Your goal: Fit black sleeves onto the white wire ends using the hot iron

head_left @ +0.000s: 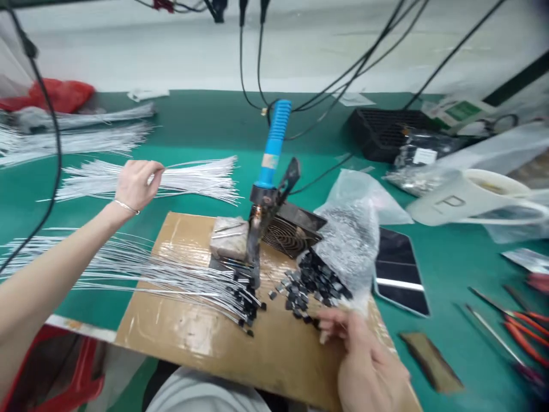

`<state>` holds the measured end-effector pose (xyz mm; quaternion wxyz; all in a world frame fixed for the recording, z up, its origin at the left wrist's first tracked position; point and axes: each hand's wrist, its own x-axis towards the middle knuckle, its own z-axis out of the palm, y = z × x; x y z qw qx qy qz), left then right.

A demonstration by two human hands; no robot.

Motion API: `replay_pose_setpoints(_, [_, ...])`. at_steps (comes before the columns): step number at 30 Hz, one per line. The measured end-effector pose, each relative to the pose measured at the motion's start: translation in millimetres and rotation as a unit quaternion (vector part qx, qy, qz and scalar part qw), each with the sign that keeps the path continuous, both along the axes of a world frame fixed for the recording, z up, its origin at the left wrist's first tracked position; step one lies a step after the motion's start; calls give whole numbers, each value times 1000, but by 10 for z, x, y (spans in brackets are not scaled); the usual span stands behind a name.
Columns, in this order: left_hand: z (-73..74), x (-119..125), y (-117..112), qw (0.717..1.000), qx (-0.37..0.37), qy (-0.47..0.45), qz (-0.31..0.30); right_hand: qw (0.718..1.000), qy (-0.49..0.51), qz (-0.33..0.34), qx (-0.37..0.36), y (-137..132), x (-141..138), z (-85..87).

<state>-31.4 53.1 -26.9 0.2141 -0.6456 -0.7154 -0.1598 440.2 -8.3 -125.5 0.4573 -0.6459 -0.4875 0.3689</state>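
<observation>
My left hand (139, 182) is closed in a pinch on a thin white wire, above a bundle of white wires (197, 178) lying on the green mat. At the lower right, my right hand (364, 355) has its fingers drawn together at the edge of a pile of small black connectors (319, 277); what its fingertips hold, if anything, is blurred. A second group of wires (171, 272) lies below my left forearm, with black ends on the cardboard. Between the hands, a blue-handled soldering iron (274, 140) stands upright in a holder, beside a pale block (229, 237).
The cardboard sheet (193, 343) overlaps the green mat's front edge. Behind the connectors are a small fan (287, 232) and a clear plastic bag (349, 229). To the right lie a phone (401, 272), a mug (467, 197) and orange-handled pliers (525, 337). Cables hang at the back.
</observation>
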Motion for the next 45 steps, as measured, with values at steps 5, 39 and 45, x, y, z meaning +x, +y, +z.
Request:
replay_pose_setpoints(5, [135,70,-343,998,57,-21,-10,1000,16,-8,-3,51,-10,9])
replay_pose_setpoints(39, [-366,-272,-54,986,136,17,-97,1000,-4,-29,-2,15,-85,85])
replay_pose_setpoints(45, [-235,-125,-170,973,181,84,-114,999,1,-29,31,-2,-63,32])
